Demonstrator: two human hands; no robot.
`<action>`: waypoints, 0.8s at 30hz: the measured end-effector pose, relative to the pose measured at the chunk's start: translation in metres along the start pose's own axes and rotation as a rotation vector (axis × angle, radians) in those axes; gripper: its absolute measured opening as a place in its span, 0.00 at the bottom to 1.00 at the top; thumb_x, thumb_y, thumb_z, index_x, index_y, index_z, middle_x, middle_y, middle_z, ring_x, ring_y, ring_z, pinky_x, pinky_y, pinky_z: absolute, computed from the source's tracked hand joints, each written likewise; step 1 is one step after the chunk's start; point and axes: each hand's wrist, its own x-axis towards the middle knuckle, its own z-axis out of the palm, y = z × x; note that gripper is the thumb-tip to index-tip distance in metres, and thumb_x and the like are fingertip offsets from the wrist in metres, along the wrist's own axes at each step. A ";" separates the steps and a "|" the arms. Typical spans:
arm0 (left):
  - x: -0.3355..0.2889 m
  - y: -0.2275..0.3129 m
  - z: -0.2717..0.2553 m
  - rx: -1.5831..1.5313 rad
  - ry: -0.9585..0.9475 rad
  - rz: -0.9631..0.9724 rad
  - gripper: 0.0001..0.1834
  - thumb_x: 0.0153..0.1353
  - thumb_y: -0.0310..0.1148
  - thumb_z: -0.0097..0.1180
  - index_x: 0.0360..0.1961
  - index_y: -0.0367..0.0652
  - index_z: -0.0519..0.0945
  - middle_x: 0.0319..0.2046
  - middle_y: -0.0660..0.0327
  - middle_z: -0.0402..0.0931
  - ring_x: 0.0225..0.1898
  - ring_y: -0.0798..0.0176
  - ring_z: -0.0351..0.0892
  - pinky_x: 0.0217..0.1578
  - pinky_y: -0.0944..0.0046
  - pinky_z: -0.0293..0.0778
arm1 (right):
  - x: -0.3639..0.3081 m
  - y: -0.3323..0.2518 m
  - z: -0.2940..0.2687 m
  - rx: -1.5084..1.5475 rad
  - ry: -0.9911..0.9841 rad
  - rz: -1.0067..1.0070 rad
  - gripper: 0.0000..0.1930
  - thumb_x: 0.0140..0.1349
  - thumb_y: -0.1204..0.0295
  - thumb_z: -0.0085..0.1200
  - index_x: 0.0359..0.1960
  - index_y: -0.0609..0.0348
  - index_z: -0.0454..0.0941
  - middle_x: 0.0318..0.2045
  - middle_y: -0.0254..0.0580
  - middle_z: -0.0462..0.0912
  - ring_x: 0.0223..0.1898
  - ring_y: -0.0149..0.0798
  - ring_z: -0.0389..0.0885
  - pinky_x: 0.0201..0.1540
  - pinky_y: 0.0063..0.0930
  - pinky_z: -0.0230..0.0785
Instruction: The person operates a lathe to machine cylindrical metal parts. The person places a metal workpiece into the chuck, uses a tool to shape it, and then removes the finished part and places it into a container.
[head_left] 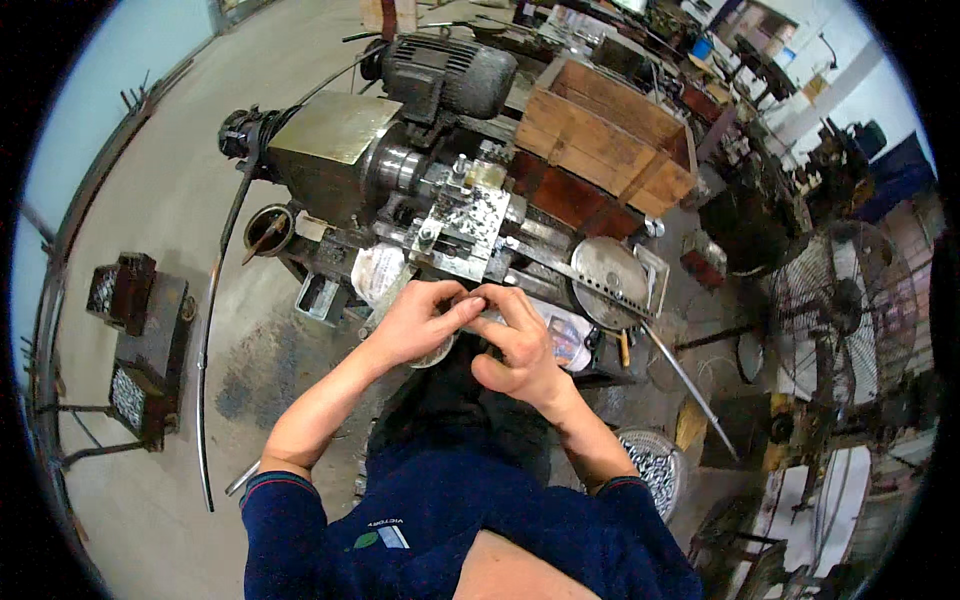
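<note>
My left hand (415, 322) and my right hand (517, 342) meet in front of my body, just short of a small lathe-like machine. Their fingers are curled and the fingertips come together. Whatever lies between them, if anything, is hidden or too small to name. Just beyond my fingers is the machine's metal slide (462, 225), strewn with dark chips. Behind it sits the shiny round spindle (398, 168), beside a box-shaped housing (325, 125). Below my left hand, a round container (436, 354) is partly covered.
A motor (455, 75) tops the machine. A wooden crate (600, 125) stands behind right, near a round metal plate (608, 270). At right are a large fan (840, 300) and a basket of metal parts (652, 475). Part-filled bins (135, 395) stand at left; a long rod (205, 400) slants down.
</note>
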 end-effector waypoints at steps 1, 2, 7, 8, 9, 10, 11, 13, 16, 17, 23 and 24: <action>-0.004 -0.006 -0.006 0.002 -0.015 -0.009 0.19 0.58 0.44 0.54 0.28 0.34 0.79 0.16 0.60 0.74 0.20 0.70 0.71 0.22 0.65 0.66 | 0.003 -0.002 0.002 0.000 -0.023 0.000 0.16 0.38 0.71 0.52 0.32 0.67 0.75 0.45 0.56 0.70 0.44 0.56 0.69 0.47 0.41 0.65; -0.007 -0.010 -0.012 0.004 -0.030 -0.018 0.19 0.58 0.44 0.54 0.27 0.34 0.78 0.15 0.61 0.73 0.20 0.72 0.69 0.22 0.67 0.66 | 0.006 0.000 0.006 -0.002 -0.056 -0.013 0.17 0.38 0.70 0.52 0.32 0.66 0.75 0.45 0.57 0.70 0.44 0.56 0.69 0.46 0.41 0.65; -0.013 -0.015 -0.034 -0.115 -0.120 -0.158 0.19 0.58 0.42 0.55 0.23 0.35 0.78 0.14 0.63 0.72 0.18 0.75 0.69 0.20 0.71 0.64 | 0.016 0.001 0.014 0.056 -0.179 -0.005 0.16 0.37 0.71 0.55 0.32 0.64 0.76 0.43 0.55 0.72 0.42 0.54 0.71 0.44 0.40 0.67; -0.015 -0.016 -0.036 -0.124 -0.134 -0.151 0.18 0.58 0.42 0.55 0.23 0.35 0.78 0.14 0.64 0.72 0.18 0.75 0.69 0.20 0.71 0.64 | 0.020 0.000 0.013 0.033 -0.218 -0.009 0.16 0.37 0.71 0.55 0.32 0.64 0.76 0.43 0.54 0.73 0.42 0.53 0.71 0.44 0.40 0.67; -0.015 -0.017 -0.039 -0.132 -0.152 -0.142 0.18 0.58 0.41 0.56 0.23 0.35 0.78 0.14 0.64 0.72 0.18 0.75 0.70 0.19 0.71 0.64 | 0.024 0.000 0.012 0.007 -0.253 -0.011 0.16 0.36 0.71 0.55 0.32 0.64 0.77 0.42 0.52 0.73 0.42 0.52 0.71 0.43 0.40 0.68; -0.014 -0.017 -0.044 -0.121 -0.203 -0.161 0.17 0.57 0.40 0.56 0.24 0.35 0.78 0.15 0.64 0.73 0.19 0.74 0.71 0.21 0.71 0.66 | 0.027 0.001 0.013 -0.007 -0.272 -0.060 0.17 0.35 0.72 0.56 0.32 0.62 0.77 0.41 0.49 0.74 0.41 0.49 0.72 0.42 0.39 0.69; -0.013 -0.016 -0.050 -0.109 -0.255 -0.180 0.16 0.57 0.39 0.56 0.25 0.34 0.78 0.17 0.64 0.74 0.21 0.74 0.72 0.22 0.71 0.67 | 0.031 0.001 0.013 -0.009 -0.295 -0.092 0.17 0.34 0.73 0.56 0.31 0.62 0.77 0.40 0.49 0.75 0.39 0.49 0.73 0.41 0.38 0.69; -0.013 -0.017 -0.060 -0.129 -0.302 -0.202 0.14 0.57 0.37 0.57 0.26 0.34 0.78 0.19 0.65 0.75 0.22 0.74 0.73 0.24 0.71 0.68 | 0.040 0.000 0.013 -0.011 -0.338 -0.151 0.17 0.32 0.74 0.55 0.30 0.61 0.77 0.39 0.47 0.76 0.36 0.49 0.74 0.39 0.37 0.69; -0.013 -0.016 -0.071 -0.275 -0.251 -0.161 0.13 0.55 0.37 0.58 0.25 0.35 0.79 0.18 0.64 0.76 0.20 0.73 0.74 0.21 0.72 0.67 | 0.054 -0.001 0.014 -0.014 -0.427 -0.171 0.16 0.35 0.71 0.55 0.31 0.61 0.78 0.41 0.48 0.75 0.38 0.48 0.72 0.40 0.38 0.69; -0.013 -0.014 -0.075 -0.288 -0.243 -0.173 0.13 0.55 0.36 0.58 0.25 0.35 0.78 0.18 0.64 0.75 0.20 0.73 0.74 0.22 0.72 0.67 | 0.058 0.000 0.014 -0.011 -0.439 -0.172 0.17 0.35 0.71 0.55 0.32 0.61 0.78 0.41 0.48 0.75 0.38 0.49 0.72 0.40 0.38 0.69; -0.017 -0.013 -0.095 -0.325 -0.168 -0.208 0.11 0.55 0.34 0.58 0.23 0.36 0.78 0.17 0.64 0.76 0.21 0.73 0.74 0.24 0.73 0.67 | 0.086 -0.006 0.025 0.009 -0.421 -0.233 0.17 0.35 0.71 0.55 0.31 0.60 0.78 0.40 0.47 0.75 0.38 0.48 0.72 0.40 0.38 0.68; -0.017 -0.015 -0.097 -0.276 -0.174 -0.192 0.11 0.55 0.34 0.58 0.23 0.36 0.78 0.18 0.63 0.76 0.20 0.74 0.74 0.24 0.73 0.67 | 0.086 -0.004 0.028 0.010 -0.419 -0.240 0.16 0.35 0.70 0.55 0.31 0.60 0.78 0.40 0.46 0.76 0.38 0.48 0.72 0.40 0.38 0.69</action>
